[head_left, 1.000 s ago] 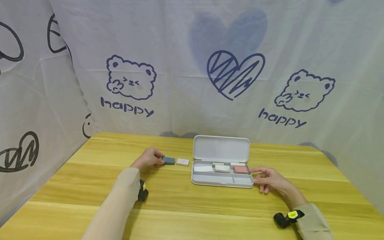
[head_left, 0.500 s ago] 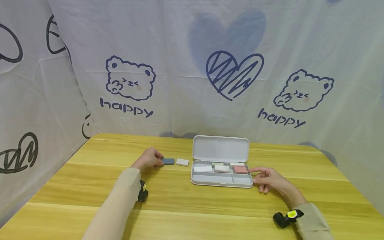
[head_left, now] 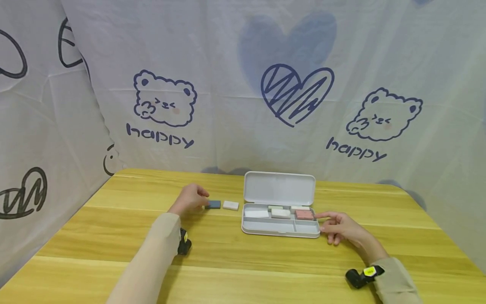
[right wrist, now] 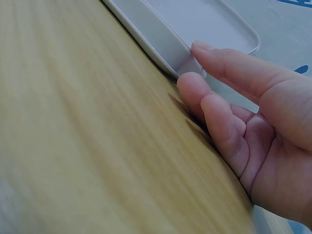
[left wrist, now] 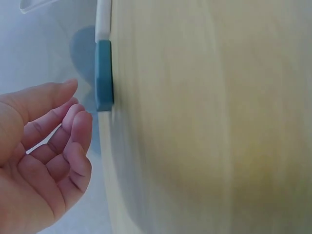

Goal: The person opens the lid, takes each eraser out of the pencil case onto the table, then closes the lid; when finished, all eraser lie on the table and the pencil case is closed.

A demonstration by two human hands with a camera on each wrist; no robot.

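In the head view my left hand [head_left: 190,198] hovers at the left end of a blue rectangular eraser [head_left: 214,204], fingers loosely bent. The left wrist view shows a gap between its fingertips and the blue eraser [left wrist: 104,75]. Just right of that lies a white eraser [head_left: 230,205] on the table. An opened white pencil case [head_left: 267,226] stands beside them, its lid raised at the back. My right hand [head_left: 343,228] touches the case's right end with index finger and thumb, the other fingers relaxed against the table. A pink eraser [head_left: 305,215] sits inside, near the index fingertip.
Inside the case lie several pale blocks, among them a white one [head_left: 281,213] beside the pink eraser; its front compartments are bare. Behind the wooden table [head_left: 243,270] hangs a printed white curtain [head_left: 228,139]. Each wrist carries a small black camera [head_left: 184,242].
My left hand has let go of the blue eraser and lifted slightly away from it. The right hand stays at the case's end. The erasers and case have kept their places.
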